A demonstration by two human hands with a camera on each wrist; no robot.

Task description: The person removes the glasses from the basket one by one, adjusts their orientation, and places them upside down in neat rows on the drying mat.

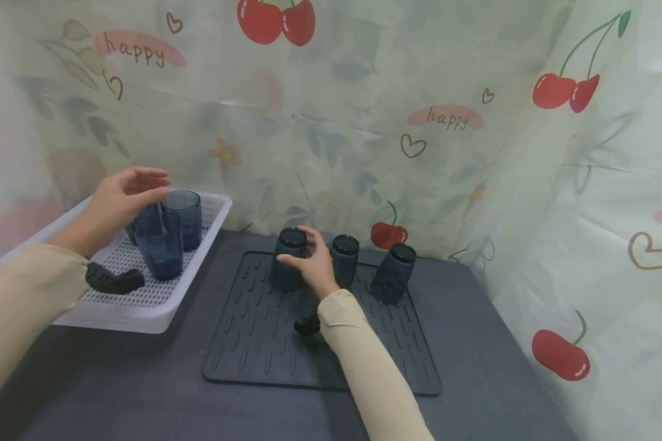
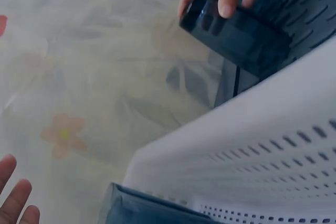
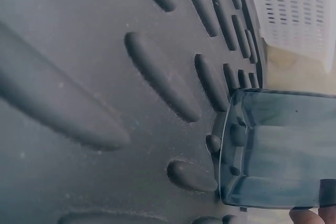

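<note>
My right hand (image 1: 317,264) holds a dark blue glass (image 1: 285,269) upside down at the back left of a black ridged drying mat (image 1: 276,367). In the right wrist view, that glass (image 3: 283,150) has its rim against the mat. To its right stand two more upturned glasses, a middle one (image 1: 344,262) and a right one (image 1: 393,277). My left hand (image 1: 122,199) hovers over the white basket (image 1: 143,324), its fingers apart in the left wrist view. Below it are a near glass (image 1: 161,254) and a far glass (image 1: 190,214), mouths up; another is partly hidden.
A dark grey table (image 1: 143,386) lies under basket and mat, with the basket close to the mat's left side. A printed curtain (image 1: 331,141) hangs right behind the table and along its right side.
</note>
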